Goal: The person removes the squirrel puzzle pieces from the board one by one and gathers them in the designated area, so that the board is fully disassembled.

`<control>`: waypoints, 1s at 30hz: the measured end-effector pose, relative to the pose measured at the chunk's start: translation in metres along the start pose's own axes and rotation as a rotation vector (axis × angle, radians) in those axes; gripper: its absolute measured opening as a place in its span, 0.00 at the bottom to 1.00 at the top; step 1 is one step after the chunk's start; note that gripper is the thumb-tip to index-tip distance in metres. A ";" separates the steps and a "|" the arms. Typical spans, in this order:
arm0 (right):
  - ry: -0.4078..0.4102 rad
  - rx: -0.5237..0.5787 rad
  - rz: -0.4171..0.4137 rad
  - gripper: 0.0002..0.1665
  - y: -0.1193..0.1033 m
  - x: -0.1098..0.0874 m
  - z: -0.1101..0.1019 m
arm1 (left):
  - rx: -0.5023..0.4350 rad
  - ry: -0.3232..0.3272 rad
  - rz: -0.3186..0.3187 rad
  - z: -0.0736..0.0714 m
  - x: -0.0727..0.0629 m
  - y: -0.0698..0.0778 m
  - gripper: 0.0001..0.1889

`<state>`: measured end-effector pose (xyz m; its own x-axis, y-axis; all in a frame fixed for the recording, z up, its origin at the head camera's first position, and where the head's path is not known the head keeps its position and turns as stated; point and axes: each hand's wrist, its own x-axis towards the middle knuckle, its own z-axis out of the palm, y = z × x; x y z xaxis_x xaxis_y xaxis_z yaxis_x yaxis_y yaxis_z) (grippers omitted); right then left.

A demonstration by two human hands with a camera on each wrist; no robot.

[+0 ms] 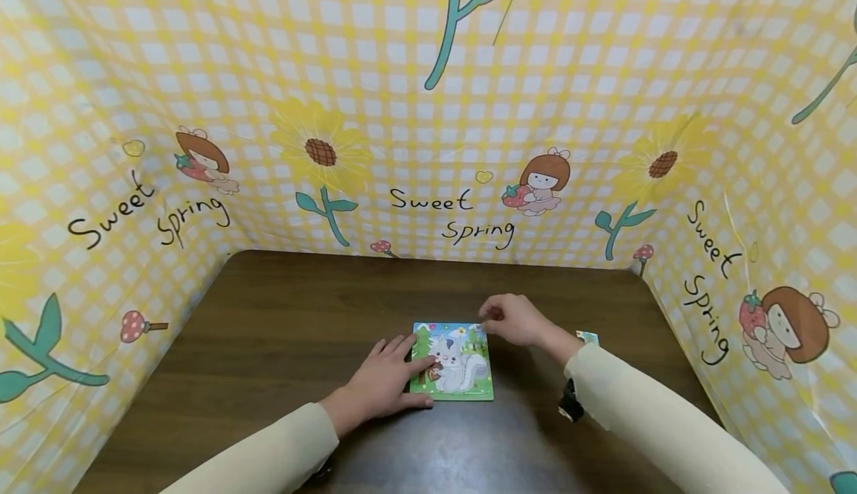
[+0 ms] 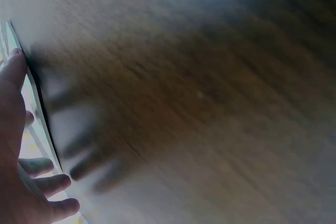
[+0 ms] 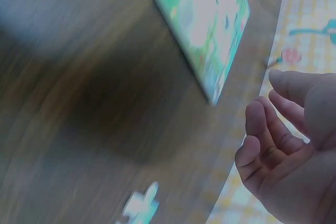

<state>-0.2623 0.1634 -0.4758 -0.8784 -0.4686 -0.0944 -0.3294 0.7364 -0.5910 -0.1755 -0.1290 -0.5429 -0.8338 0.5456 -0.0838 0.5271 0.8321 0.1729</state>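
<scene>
A jigsaw puzzle (image 1: 462,364) with a white squirrel picture lies flat on the brown table. My left hand (image 1: 387,376) rests on its left edge, fingers spread over the picture and thumb at the near edge. In the left wrist view, that hand (image 2: 21,145) shows along the board's border. My right hand (image 1: 517,320) is by the puzzle's far right corner. Its fingers are loosely bent with nothing between them in the right wrist view, where the hand (image 3: 294,145) appears apart from the board (image 3: 202,30). A loose puzzle piece (image 3: 140,207) lies on the table, right of the puzzle.
The dark wooden table (image 1: 301,308) carries the puzzle near its middle. Yellow checked cloth (image 1: 428,144) with flower prints surrounds the table at the back and both sides. In the head view the loose piece (image 1: 588,338) lies just beyond my right forearm.
</scene>
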 end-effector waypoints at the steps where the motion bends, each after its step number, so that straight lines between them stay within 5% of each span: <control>1: -0.007 0.008 -0.008 0.12 -0.004 0.003 0.005 | -0.006 0.000 -0.002 0.001 -0.001 -0.001 0.40; 14: -0.087 0.087 -0.066 0.15 -0.031 0.029 0.048 | -0.016 -0.017 0.007 0.003 -0.006 -0.001 0.37; 30: -0.093 0.096 -0.025 0.14 -0.043 0.032 0.069 | -0.027 -0.018 -0.007 0.006 -0.006 -0.002 0.37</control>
<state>-0.2527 0.0830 -0.5086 -0.8329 -0.5329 -0.1493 -0.3124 0.6755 -0.6679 -0.1708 -0.1331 -0.5481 -0.8342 0.5418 -0.1027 0.5164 0.8329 0.1991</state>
